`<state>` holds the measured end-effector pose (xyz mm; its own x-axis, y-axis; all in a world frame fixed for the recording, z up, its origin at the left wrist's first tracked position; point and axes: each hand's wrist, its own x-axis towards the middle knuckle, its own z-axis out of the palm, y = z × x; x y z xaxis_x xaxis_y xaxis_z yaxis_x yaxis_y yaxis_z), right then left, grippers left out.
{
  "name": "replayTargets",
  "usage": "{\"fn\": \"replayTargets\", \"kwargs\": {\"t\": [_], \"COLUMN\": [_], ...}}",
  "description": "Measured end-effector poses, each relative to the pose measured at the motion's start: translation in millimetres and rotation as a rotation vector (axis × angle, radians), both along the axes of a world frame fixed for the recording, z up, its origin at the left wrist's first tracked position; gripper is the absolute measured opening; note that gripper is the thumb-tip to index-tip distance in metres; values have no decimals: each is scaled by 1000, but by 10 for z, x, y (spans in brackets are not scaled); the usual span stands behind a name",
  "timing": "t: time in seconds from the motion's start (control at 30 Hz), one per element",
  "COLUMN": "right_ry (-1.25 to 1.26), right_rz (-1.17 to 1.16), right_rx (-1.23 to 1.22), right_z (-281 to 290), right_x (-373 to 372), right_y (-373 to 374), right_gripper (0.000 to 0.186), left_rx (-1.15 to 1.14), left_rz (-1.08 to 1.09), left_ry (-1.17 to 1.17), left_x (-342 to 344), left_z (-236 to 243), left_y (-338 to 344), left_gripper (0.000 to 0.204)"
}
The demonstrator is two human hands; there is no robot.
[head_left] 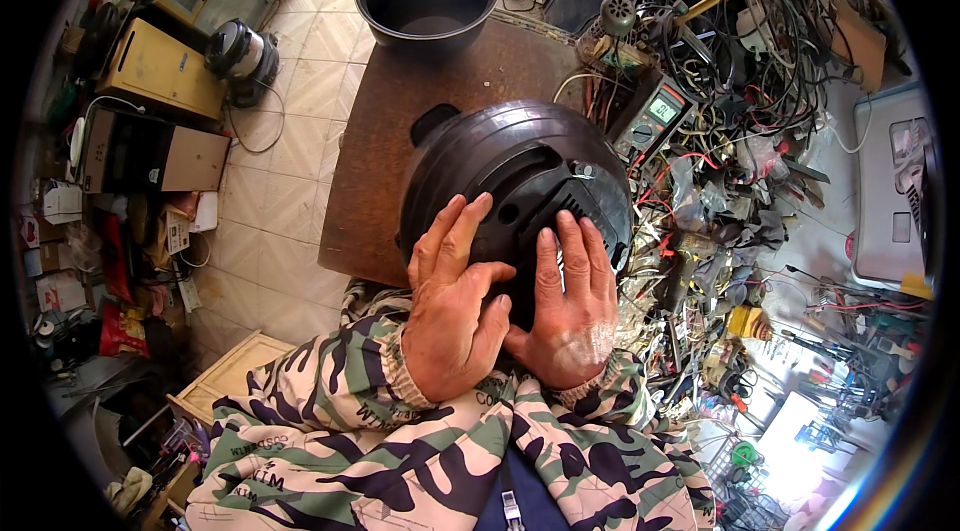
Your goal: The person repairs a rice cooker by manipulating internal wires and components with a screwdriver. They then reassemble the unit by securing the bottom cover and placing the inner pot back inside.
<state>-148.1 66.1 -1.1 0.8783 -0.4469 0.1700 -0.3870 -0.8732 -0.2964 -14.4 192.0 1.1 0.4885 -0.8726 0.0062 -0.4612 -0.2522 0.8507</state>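
Lays both hands over the near side of the black domed appliance (490, 156): left hand (445, 321) with thumb and fingers spread, right hand (570, 321) with fingers slightly parted beside the slotted panel (562, 199). Cannot tell light resting from firm pressing, nor see under the palms.

Has pale floor tiles (265, 256) to the left of the appliance, and to its right a broad tangle of cables (735, 61). Directly beneath it, a brown tabletop (370, 181), with the appliance on the near part. Beyond the appliance, at the far end, a deep black pot (430, 43). Well to its left, a silver-and-black canister (238, 51). Just to its right, a multimeter (650, 126) with a lit screen. On the appliance itself, between the fingertips of both hands, a small round hole (509, 213).
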Motion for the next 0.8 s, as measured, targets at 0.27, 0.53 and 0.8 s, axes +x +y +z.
{"fn": "replayTargets", "kwargs": {"t": [0.27,0.53,0.8], "right_ry": [79,97,129], "right_rz": [4,21,90], "right_rx": [-87,-146,-223], "right_z": [-12,-28,-54], "right_x": [70,161,134], "right_y": [41,76,31], "right_gripper": [83,69,57], "left_rx": [-69,-14,-50], "left_rz": [-11,-45,-41], "left_ry": [-33,-179,-296], "left_x": [27,126,192], "left_z": [-69,-118,-187], "left_y": [6,13,-25], "left_gripper": [28,27,32]}}
